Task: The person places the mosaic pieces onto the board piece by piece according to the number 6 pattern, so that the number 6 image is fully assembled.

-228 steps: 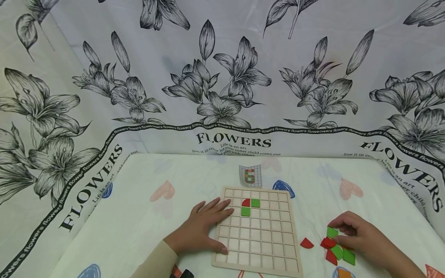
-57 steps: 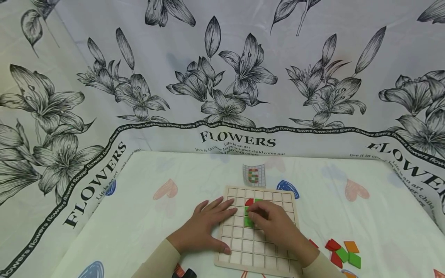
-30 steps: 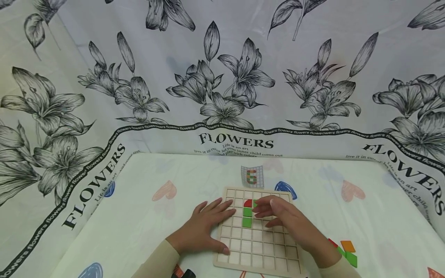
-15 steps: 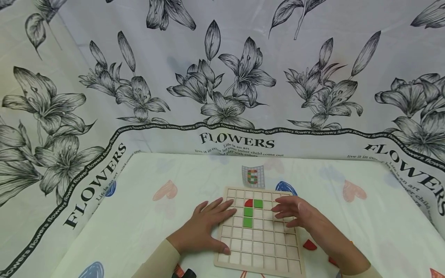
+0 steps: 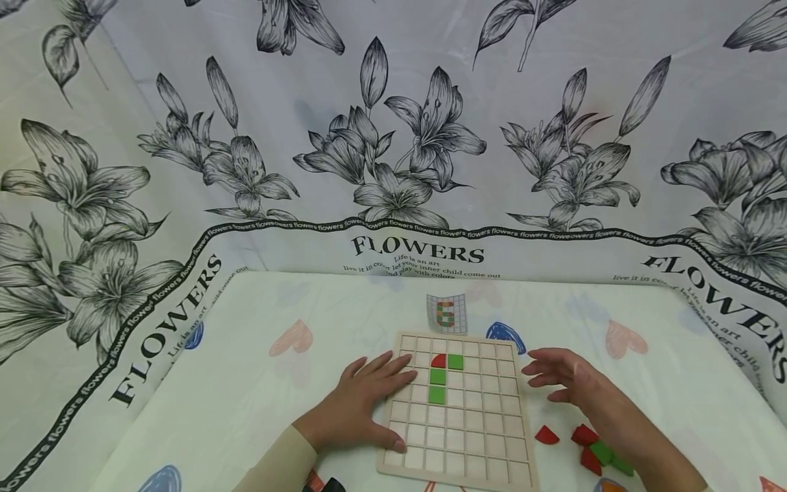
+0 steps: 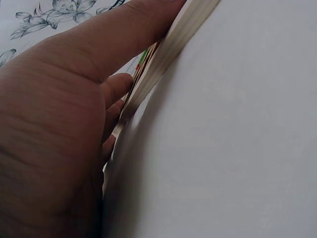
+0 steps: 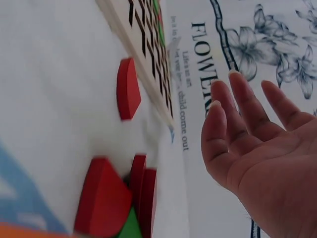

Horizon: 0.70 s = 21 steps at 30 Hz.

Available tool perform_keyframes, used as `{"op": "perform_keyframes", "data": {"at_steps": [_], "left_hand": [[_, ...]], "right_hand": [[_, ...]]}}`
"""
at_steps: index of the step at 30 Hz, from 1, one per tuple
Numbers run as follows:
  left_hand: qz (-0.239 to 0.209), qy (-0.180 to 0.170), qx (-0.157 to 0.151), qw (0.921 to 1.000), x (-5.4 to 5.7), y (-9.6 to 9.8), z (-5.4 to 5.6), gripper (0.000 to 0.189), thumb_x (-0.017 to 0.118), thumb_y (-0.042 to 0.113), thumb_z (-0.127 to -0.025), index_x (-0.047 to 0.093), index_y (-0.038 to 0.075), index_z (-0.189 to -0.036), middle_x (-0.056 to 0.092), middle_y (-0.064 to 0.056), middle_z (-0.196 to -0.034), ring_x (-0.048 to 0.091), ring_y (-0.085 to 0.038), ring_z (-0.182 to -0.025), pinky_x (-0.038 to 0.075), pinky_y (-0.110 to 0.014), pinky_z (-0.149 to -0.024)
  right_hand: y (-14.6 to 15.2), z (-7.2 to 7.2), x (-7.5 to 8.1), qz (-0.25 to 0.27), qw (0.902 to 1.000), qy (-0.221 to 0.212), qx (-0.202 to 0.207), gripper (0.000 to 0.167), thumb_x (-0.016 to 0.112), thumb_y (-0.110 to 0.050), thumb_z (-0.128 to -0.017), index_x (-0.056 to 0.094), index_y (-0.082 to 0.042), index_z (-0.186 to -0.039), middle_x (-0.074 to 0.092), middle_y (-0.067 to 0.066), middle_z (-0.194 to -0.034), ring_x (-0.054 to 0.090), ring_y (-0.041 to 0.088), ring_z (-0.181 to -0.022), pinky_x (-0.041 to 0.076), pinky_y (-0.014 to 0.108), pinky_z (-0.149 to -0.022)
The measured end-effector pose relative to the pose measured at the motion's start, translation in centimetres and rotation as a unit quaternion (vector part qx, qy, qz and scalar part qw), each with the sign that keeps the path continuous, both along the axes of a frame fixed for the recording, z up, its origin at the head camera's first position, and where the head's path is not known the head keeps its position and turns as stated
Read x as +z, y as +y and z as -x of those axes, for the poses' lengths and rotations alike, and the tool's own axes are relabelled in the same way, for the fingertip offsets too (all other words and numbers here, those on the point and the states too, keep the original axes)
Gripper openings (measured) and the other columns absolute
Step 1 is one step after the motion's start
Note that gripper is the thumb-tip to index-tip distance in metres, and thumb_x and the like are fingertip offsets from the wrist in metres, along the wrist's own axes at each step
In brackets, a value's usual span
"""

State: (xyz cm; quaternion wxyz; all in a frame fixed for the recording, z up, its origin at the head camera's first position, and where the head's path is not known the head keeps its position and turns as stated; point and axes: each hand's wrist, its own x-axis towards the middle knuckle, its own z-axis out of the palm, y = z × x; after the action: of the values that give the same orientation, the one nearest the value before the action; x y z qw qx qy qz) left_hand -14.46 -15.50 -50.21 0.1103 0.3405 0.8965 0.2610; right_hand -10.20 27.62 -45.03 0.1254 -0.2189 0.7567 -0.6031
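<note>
My left hand (image 5: 356,403) lies along the left side of a wooden grid board (image 5: 455,437), fingers spread, with fingertips and thumb on its rim. In the left wrist view the thumb (image 6: 143,25) presses against the board's edge (image 6: 168,54). Set in the board's cells are a red quarter-circle piece (image 5: 438,361), a green square (image 5: 455,362) to its right, and two more green squares below the red one. To the right of the board, my right hand (image 5: 572,383) hovers with loosely bent fingers and nothing in it; the right wrist view shows its palm (image 7: 277,168) bare.
A lone red wedge (image 5: 546,434) lies just right of the board. Beyond it sits a small pile of red pieces (image 5: 584,435) and green pieces (image 5: 601,452), partly covered by the right forearm. A small patterned grid card (image 5: 447,313) lies behind the board.
A third green square now sits in the board, below the earlier one. My right hand has left the board and moved right, empty. The left hand stays in place.
</note>
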Motion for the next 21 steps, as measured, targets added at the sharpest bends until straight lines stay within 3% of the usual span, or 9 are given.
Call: {"op": "perform_keyframes", "data": {"at_steps": [6,14,21], "left_hand": [[-0.002,0.003,-0.003,1.0000,0.0,0.0,0.0,0.111,0.079,0.082,-0.079,0.041,0.033,-0.171,0.023,0.014,-0.178,0.011,-0.020,-0.165,0.006,-0.067,-0.125],[0.002,0.000,-0.001,1.0000,-0.1,0.1,-0.1,0.111,0.079,0.082,-0.078,0.041,0.034,-0.171,0.023,0.016,-0.177,0.011,-0.019,-0.165,0.006,-0.066,-0.126],[0.002,0.003,-0.003,1.0000,0.0,0.0,0.0,0.111,0.079,0.083,-0.078,0.040,0.034,-0.171,0.022,0.015,-0.178,0.010,-0.020,-0.165,0.005,-0.066,-0.125]], "right_hand": [[2.1,-0.3,-0.6,-0.043,0.9984,-0.004,-0.038,0.059,0.014,-0.032,-0.120,0.041,0.000,-0.161,0.058,0.023,-0.147,0.061,0.024,-0.130,0.054,0.036,-0.100],[5.4,-0.9,-1.6,-0.110,0.9887,-0.049,-0.089,0.055,0.020,-0.031,-0.120,0.040,-0.002,-0.162,0.061,0.016,-0.148,0.064,0.014,-0.126,0.057,0.030,-0.096],[7.6,-1.4,-3.0,-0.111,0.9862,-0.025,-0.120,0.049,0.024,-0.026,-0.120,0.045,-0.002,-0.157,0.067,0.008,-0.142,0.066,0.014,-0.121,0.058,0.028,-0.092]]}}
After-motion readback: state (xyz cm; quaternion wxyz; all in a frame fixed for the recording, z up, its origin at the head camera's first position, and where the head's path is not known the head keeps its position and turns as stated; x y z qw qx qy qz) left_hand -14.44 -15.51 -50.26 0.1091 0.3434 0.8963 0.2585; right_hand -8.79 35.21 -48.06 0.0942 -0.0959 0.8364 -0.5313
